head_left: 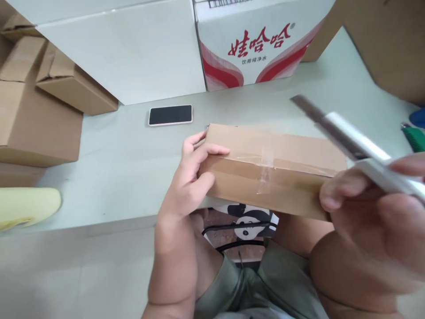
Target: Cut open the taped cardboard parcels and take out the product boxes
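Left hand is part-closed round the left end of a small brown box — thumb on the near face, fingers over the top. Right hand is wrapped round a utility knife, blade out, tip raised above the box and aimed up and away from the body. Its knuckles overlap the box's right end; can't tell from here if they touch it.

Box sits at the front edge of the table, near side over the person's lap. Can't tell how much weight the table takes. Clear tape crosses the seam, which looks shut. My read: box steadied, blade ready, no contact with the tape. Any cut would call for a firm left grip, fingers off the line, shallow depth.

Beyond the box: phone lying flat, then a red-printed white carton and a plain white box along the back. Brown cartons stacked left, a pale yellow item below them. Green-handled item at far right, partly out of view. Nothing stands between blade and seam — main hazards are the left fingers and the legs underneath.
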Available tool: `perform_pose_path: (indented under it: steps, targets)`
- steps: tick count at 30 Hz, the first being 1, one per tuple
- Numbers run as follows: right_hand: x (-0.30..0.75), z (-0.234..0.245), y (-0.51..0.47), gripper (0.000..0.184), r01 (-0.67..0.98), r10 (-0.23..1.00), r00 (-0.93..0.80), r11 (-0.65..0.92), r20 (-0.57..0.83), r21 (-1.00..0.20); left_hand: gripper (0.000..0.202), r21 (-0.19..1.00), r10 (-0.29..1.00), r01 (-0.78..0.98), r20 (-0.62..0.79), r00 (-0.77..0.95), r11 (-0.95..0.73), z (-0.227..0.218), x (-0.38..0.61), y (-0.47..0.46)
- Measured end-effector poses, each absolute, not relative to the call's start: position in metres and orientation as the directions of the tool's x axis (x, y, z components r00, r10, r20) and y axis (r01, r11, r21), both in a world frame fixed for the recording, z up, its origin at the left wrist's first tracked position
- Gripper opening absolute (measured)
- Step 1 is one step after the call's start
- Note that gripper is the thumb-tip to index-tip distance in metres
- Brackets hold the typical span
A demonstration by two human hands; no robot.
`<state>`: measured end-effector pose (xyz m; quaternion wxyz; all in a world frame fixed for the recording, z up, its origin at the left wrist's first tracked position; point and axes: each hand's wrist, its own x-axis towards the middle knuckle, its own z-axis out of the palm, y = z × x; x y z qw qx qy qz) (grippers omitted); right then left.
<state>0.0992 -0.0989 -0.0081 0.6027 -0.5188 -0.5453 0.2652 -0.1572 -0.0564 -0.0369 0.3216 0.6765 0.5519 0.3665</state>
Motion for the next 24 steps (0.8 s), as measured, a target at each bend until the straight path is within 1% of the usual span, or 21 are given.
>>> perform_pose_path:
  steps: [2,4,5,7,10,14,17,20,24]
  targets:
    - [0.096,-0.007,-0.097,0.031,0.174,0.864,0.299,0.369,0.406,-0.913,0.023,0.858,0.988,0.492,0.148,0.039,-0.148,-0.036,-0.148,-0.056]
    - [0.098,-0.008,-0.095,0.030,0.106,0.869,0.248,0.415,0.428,-0.904,0.016,0.861,0.989,0.492,0.147,-0.003,-0.127,-0.034,-0.142,-0.054]
    - [0.100,-0.008,-0.094,0.030,0.074,0.880,0.230,0.410,0.416,-0.909,0.013,0.855,0.989,0.504,0.147,-0.008,-0.123,-0.033,-0.140,-0.053]
    - [0.105,-0.010,-0.096,0.026,0.030,0.910,0.234,0.344,0.342,-0.938,0.008,0.833,0.988,0.538,0.151,0.001,-0.128,-0.031,-0.139,-0.051]
    - [0.108,-0.010,-0.101,0.022,0.065,0.925,0.294,0.231,0.240,-0.971,0.010,0.801,0.987,0.578,0.148,0.063,-0.157,-0.029,-0.142,-0.049]
    - [0.105,-0.006,-0.104,0.024,0.183,0.929,0.318,0.136,0.189,-0.974,0.011,0.779,0.986,0.605,0.121,0.115,-0.167,-0.027,-0.145,-0.047]
    - [0.104,0.002,-0.099,0.018,0.247,0.939,0.287,0.117,0.188,-0.962,0.011,0.779,0.986,0.605,0.116,0.120,-0.165,-0.027,-0.145,-0.047]
    - [0.103,0.006,-0.097,0.009,0.239,0.945,0.273,0.115,0.181,-0.964,0.011,0.779,0.986,0.604,0.122,0.118,-0.168,-0.029,-0.145,-0.047]
    - [0.101,0.004,-0.100,0.010,0.226,0.938,0.300,0.107,0.174,-0.968,0.011,0.784,0.985,0.596,0.143,0.097,-0.172,-0.034,-0.145,-0.047]
